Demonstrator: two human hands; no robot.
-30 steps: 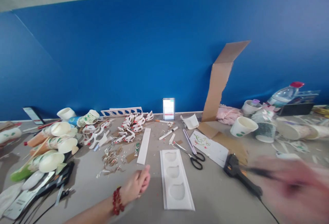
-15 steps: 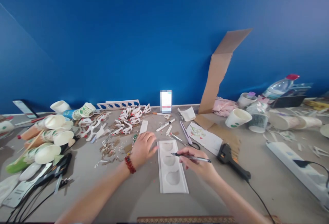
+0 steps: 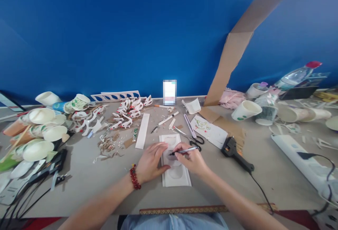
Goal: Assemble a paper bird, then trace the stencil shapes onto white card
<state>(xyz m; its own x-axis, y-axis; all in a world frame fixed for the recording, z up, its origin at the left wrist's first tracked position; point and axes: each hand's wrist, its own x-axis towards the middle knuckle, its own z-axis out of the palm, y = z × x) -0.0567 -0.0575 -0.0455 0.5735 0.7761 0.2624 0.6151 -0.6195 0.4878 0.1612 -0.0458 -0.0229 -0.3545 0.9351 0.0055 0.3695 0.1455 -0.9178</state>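
A white rectangular sheet (image 3: pixel 176 181) with rounded cut-outs or outlines lies on the table in front of me. My left hand (image 3: pixel 153 159) rests flat on its left edge, fingers spread. A pen (image 3: pixel 186 150) is gripped in my right hand (image 3: pixel 192 159), its tip at the sheet near the middle shape. Beyond my left hand lies a white paper strip (image 3: pixel 142 131). Behind my right hand are black-handled scissors (image 3: pixel 198 141). A paper with a green bird drawing (image 3: pixel 207 131) is to the right of them.
A black glue gun (image 3: pixel 237 154) with a cord lies at right, near a white power strip (image 3: pixel 298 163). Small white cut pieces (image 3: pixel 129 112) and scraps (image 3: pixel 111 144) cover the left middle. Paper cups (image 3: pixel 39 133) crowd the far left. Cardboard (image 3: pixel 229 61) leans on the blue wall.
My left hand has come down onto the sheet's left edge from beside it. My right hand has shifted the pen left, to the middle shape. The camera view has tilted slightly down.
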